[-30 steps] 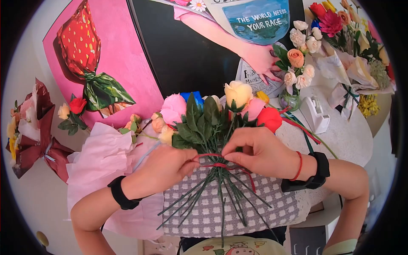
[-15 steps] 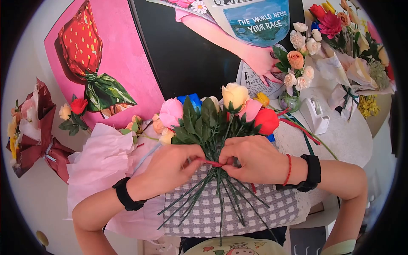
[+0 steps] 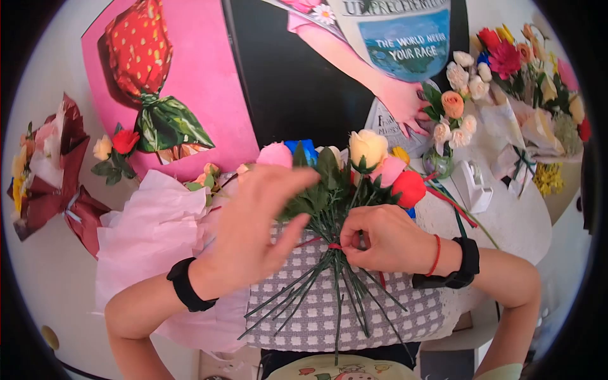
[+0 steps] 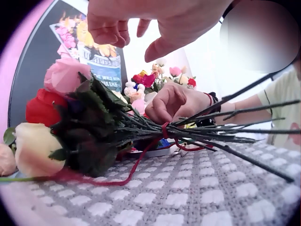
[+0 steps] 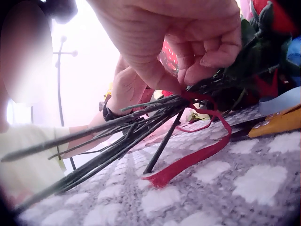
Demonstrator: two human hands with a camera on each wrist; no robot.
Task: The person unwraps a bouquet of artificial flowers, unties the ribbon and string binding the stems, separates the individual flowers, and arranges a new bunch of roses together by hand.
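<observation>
Bouquet (image 3: 324, 183): I see it lying on the checked cloth (image 3: 418, 310), blooms toward the cloth's far edge, stems fanned over its middle.
Red ribbon (image 3: 334, 246): looped round the stems above the cloth, one loose end (image 5: 197, 160) trailing onto it.
Left hand (image 3: 247, 221): blurred on my head view, raised over the cloth's left part, fingers spread, holding nothing.
Right hand (image 3: 392, 240): thumb and finger pinch the ribbon above the cloth.
Pink paper (image 3: 145, 234): left of the cloth.
</observation>
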